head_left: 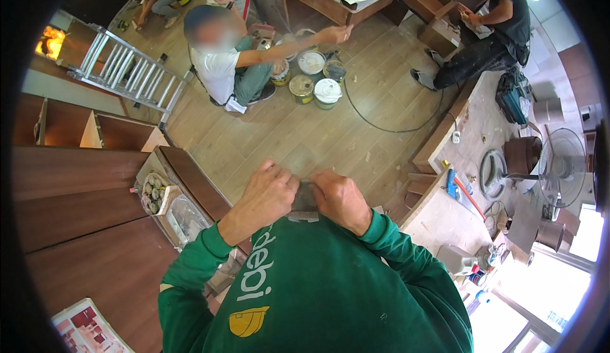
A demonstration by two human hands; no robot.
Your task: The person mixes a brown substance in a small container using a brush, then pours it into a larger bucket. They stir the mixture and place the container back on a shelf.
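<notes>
At the bottom middle, my left hand [264, 197] and my right hand [340, 200] are raised close to my green sweatshirt, with fingers curled and pinched on either side of a small dark grey piece [304, 199]. What that piece is I cannot make out; its lower edge looks lighter and lies against or just above the sweatshirt.
A crouching person [216, 73] reaches over paint buckets [327, 91]; another crouches at top left [159, 0], one kneels at right [489, 48]. A ladder [127, 73], wooden cabinets [82, 194], a cable [394, 129], and a cluttered bench [467, 143] with a fan [559, 169] surround me.
</notes>
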